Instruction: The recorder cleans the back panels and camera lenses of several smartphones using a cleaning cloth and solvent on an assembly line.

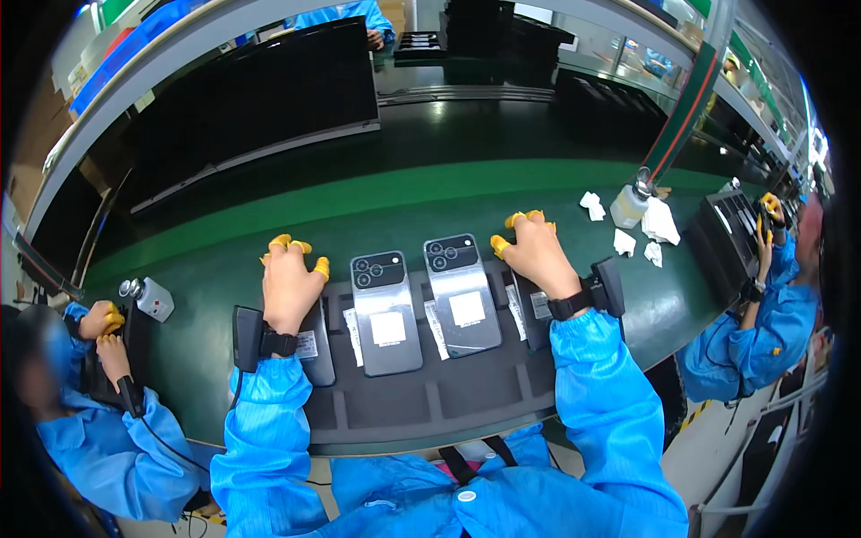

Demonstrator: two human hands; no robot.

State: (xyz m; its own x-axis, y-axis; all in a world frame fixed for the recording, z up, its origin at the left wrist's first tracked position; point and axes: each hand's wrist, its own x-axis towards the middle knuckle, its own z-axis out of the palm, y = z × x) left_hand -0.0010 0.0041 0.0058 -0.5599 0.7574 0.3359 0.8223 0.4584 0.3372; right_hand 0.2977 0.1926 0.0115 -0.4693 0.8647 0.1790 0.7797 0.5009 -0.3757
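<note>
A: Head view: your hands?
B: Your left hand [289, 285] is at the dark tray's [475, 390] 10 o'clock, over the left phone [316, 354]. Your right hand [540, 255], 1 o'clock, over the right phone [535, 316].
A: Grip?
B: Fingers bent on both; can't tell if you're gripping.
A: Between them?
B: Two middle phones [387, 300], cameras toward 12.
</note>
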